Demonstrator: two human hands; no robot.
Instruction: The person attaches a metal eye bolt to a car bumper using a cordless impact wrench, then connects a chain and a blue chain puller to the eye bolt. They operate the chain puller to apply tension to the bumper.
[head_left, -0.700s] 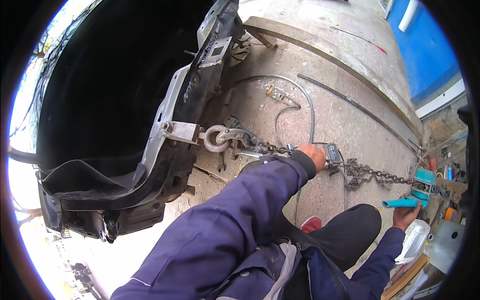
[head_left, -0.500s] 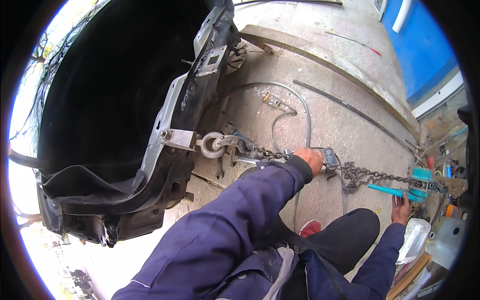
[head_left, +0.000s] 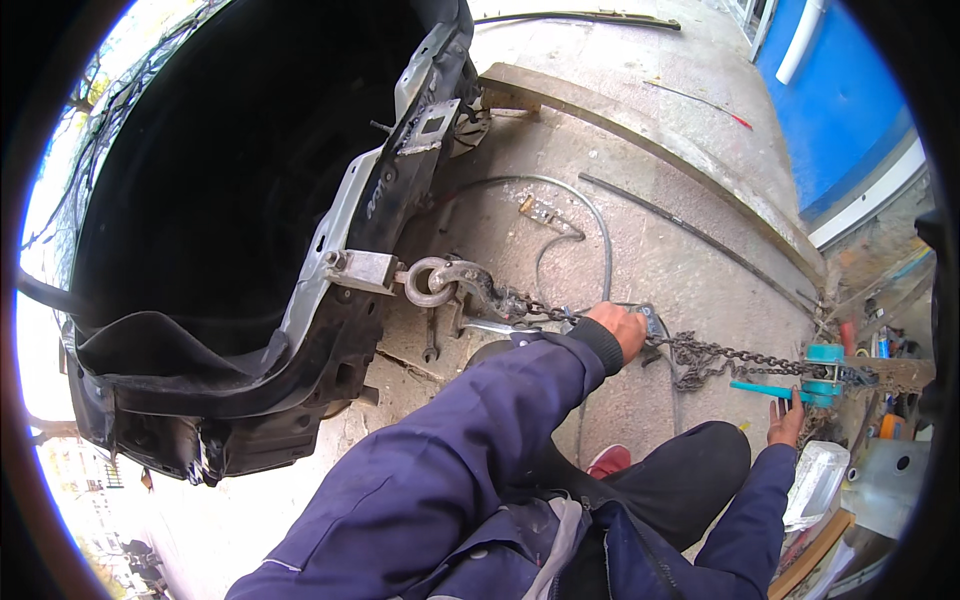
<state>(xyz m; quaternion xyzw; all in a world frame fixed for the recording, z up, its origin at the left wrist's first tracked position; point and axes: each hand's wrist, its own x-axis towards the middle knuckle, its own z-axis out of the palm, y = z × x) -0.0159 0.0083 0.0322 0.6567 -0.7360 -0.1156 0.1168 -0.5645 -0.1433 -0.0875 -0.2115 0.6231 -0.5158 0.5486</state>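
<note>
My left hand [head_left: 622, 330] is closed on the rusty chain [head_left: 555, 314], beside a grey metal block [head_left: 650, 316]. The chain runs from a hook and shackle [head_left: 450, 280], joined to a bracket [head_left: 365, 270] on a dark car body [head_left: 190, 200], toward a turquoise hoist [head_left: 823, 360] at the right. At the hoist's turquoise lever [head_left: 760, 388], my right hand [head_left: 785, 418] has its fingers stretched out, their tips touching or just under it. Loose chain [head_left: 697, 360] hangs or lies below the taut run, and wrenches [head_left: 431, 338] lie by the car body.
A long beam [head_left: 650, 130] crosses the floor, with a rod [head_left: 680, 225] and hose [head_left: 600, 220] nearer. A blue panel [head_left: 840, 110] stands at the back right. Along the right edge are a plastic container [head_left: 812, 485], sheet metal [head_left: 890, 480] and assorted tools [head_left: 880, 345].
The turquoise lever has swung, its free end now farther left and higher. My right hand's fingers have loosened from their grip and straightened. My left hand stays on the chain as the view shifts slightly.
</note>
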